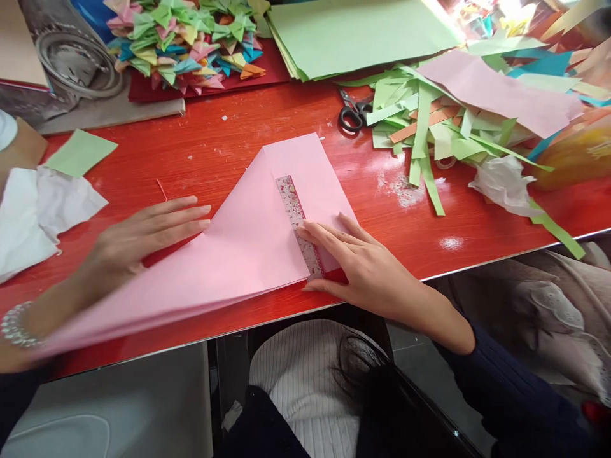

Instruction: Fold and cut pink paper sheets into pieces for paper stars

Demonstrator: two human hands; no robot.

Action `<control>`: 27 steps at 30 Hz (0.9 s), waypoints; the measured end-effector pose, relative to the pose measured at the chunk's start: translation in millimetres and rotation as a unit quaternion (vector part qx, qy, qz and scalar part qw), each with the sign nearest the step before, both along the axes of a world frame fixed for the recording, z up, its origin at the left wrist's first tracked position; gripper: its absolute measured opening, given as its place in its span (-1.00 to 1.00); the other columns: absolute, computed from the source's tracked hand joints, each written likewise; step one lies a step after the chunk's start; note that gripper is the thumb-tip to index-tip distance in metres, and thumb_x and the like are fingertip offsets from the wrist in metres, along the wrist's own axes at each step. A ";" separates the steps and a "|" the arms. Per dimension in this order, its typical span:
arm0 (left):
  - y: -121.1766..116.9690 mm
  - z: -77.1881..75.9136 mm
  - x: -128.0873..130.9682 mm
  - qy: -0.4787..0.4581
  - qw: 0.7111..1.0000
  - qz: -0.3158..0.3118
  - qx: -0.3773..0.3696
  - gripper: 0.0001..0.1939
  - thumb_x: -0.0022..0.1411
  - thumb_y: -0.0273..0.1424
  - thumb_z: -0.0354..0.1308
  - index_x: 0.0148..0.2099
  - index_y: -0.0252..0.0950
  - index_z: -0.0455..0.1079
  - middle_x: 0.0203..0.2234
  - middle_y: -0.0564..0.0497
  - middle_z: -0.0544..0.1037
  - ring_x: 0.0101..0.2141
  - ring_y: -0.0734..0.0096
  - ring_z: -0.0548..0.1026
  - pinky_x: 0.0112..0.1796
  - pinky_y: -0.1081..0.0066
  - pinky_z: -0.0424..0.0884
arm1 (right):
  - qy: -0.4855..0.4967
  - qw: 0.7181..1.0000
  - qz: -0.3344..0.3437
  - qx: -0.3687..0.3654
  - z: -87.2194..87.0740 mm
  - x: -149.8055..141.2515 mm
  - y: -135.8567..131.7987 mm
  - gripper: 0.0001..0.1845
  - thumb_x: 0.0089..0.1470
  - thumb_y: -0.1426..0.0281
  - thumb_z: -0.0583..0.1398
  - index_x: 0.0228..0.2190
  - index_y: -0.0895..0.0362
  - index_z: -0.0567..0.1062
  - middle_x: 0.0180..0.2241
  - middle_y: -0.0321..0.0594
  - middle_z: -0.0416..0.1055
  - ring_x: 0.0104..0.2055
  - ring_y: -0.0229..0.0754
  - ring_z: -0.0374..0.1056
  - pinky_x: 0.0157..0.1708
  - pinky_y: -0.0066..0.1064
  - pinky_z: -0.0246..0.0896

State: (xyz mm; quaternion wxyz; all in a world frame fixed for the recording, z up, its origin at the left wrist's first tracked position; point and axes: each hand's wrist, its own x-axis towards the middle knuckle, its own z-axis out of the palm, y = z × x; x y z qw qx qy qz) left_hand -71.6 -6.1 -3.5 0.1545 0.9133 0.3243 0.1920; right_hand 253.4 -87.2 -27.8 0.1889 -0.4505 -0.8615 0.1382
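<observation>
Your hands are apart, neither clamped: the left hand (125,245), fingers straight, is at the left edge of the folded pink paper (243,238), and the right hand (370,270), fingers spread, rests on the ruler (290,198) lying on it. The paper sits at the red worktop's (214,137) near side, with scissors (352,119) and green strips (422,121) beyond your right hand.

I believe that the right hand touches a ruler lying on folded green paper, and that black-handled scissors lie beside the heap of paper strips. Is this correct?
Not quite: the folded paper is pink, not green, as the head view shows. The right hand touches the ruler on it, and the scissors lie beside the heap of paper strips.
</observation>
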 end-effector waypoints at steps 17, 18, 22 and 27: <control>14.9 -19.9 -12.3 0.020 0.992 -0.121 -0.027 -0.49 0.29 -0.56 -0.03 0.17 0.08 0.25 0.18 0.17 0.29 0.17 0.31 0.28 0.19 0.06 0.22 | -0.064 0.996 0.055 0.040 -4.4 -2.0 38.4 -0.39 0.26 0.29 0.05 0.22 0.36 0.10 0.16 0.03 0.26 0.29 -0.08 0.05 0.33 0.03 -0.37; 14.7 -19.9 -12.4 0.018 0.992 -0.120 -0.029 -0.49 0.28 -0.56 -0.03 0.17 0.08 0.26 0.17 0.16 0.30 0.17 0.30 0.29 0.19 0.05 0.22 | -0.063 0.996 0.059 0.038 -4.1 -2.0 40.3 -0.40 0.26 0.28 0.06 0.22 0.33 0.11 0.17 0.00 0.25 0.29 -0.09 0.05 0.33 0.02 -0.35; 14.6 -20.0 -11.7 0.034 0.992 -0.121 0.001 -0.45 0.28 -0.54 -0.02 0.22 0.10 0.17 0.17 0.16 0.31 0.16 0.35 0.30 0.18 0.12 0.24 | -0.058 0.995 0.071 0.027 -3.7 -1.2 43.9 -0.47 0.26 0.28 0.05 0.21 0.17 0.18 0.21 -0.15 0.20 0.30 -0.10 0.03 0.32 0.04 -0.28; 18.2 -19.2 -3.4 0.051 0.992 -0.096 0.071 -0.40 0.26 -0.51 0.05 0.27 0.07 0.09 0.18 0.16 0.30 0.18 0.33 0.27 0.17 0.15 0.24 | -0.023 0.998 0.062 -0.009 -5.7 -1.6 43.1 -0.37 0.24 0.31 0.07 0.26 0.17 0.04 0.23 -0.14 0.16 0.29 -0.07 0.03 0.30 0.03 -0.20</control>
